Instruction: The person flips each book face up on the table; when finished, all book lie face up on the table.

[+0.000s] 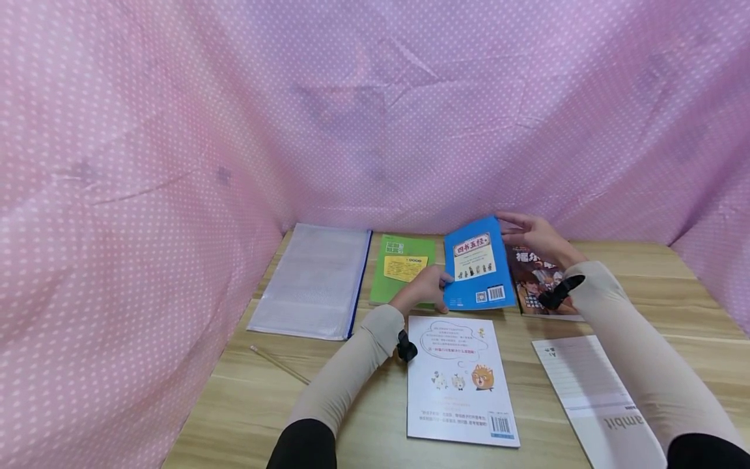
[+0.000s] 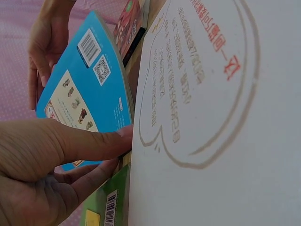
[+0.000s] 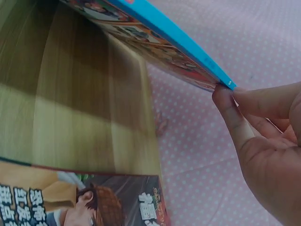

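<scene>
Both hands hold a blue book (image 1: 498,264), its back cover with barcode and yellowish panel facing up. The left hand (image 1: 426,286) pinches its near left edge; in the left wrist view the thumb lies on the cover. At the far right corner, the right hand (image 1: 540,238) pinches it between thumb and fingers (image 3: 233,115). The right wrist view shows the book tilted, its right side raised off the table. Left of it lies a green book (image 1: 404,246) with a yellow panel. A dark comic-style book (image 1: 541,290) lies below the right forearm.
A white book (image 1: 451,404) with cartoon animals lies in front. A white mesh zip pouch (image 1: 316,280) is at the back left, with a pencil (image 1: 278,363) nearer. A lined notepad (image 1: 592,384) sits at the right. Pink dotted cloth (image 1: 375,130) hangs behind the wooden table.
</scene>
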The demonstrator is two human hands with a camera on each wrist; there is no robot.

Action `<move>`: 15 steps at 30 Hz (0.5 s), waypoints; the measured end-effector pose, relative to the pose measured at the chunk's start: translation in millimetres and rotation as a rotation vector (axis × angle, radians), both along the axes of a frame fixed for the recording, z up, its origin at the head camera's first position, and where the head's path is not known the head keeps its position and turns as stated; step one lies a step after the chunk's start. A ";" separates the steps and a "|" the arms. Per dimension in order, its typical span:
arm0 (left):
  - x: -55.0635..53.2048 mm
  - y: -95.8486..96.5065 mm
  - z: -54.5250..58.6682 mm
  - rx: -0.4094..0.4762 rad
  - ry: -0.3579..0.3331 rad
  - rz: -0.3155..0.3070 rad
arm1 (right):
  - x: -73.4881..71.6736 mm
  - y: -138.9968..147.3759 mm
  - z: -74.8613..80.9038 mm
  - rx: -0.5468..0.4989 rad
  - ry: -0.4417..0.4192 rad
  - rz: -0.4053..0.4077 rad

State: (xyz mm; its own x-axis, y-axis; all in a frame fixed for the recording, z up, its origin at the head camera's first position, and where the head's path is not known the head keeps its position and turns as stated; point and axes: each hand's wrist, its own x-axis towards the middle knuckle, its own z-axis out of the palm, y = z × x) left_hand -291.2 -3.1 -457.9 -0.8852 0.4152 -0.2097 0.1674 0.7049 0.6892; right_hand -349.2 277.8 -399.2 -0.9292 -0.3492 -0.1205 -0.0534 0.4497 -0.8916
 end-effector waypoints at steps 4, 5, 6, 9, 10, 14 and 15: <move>-0.5 -1.9 -1.0 0.012 0.001 -0.013 | -0.2 -5.4 3.0 -0.058 0.006 0.032; -0.5 -2.3 -1.2 0.014 0.001 -0.016 | -0.7 -6.2 3.1 -0.073 0.005 0.042; -0.4 -2.7 -1.3 0.016 -0.002 -0.016 | -0.9 -7.0 3.4 -0.082 0.007 0.050; -0.3 -4.0 -1.2 0.019 -0.011 -0.019 | -0.7 -8.8 3.9 -0.121 -0.010 0.058; -0.3 -4.1 -1.1 0.019 -0.014 -0.020 | -0.4 -8.9 3.9 -0.136 -0.016 0.062; -0.2 -4.2 -1.0 0.021 -0.012 -0.029 | 1.8 -9.0 4.3 -0.152 -0.024 0.076; -0.3 -4.1 -1.2 0.024 -0.010 -0.031 | 2.5 -9.0 4.5 -0.156 -0.022 0.081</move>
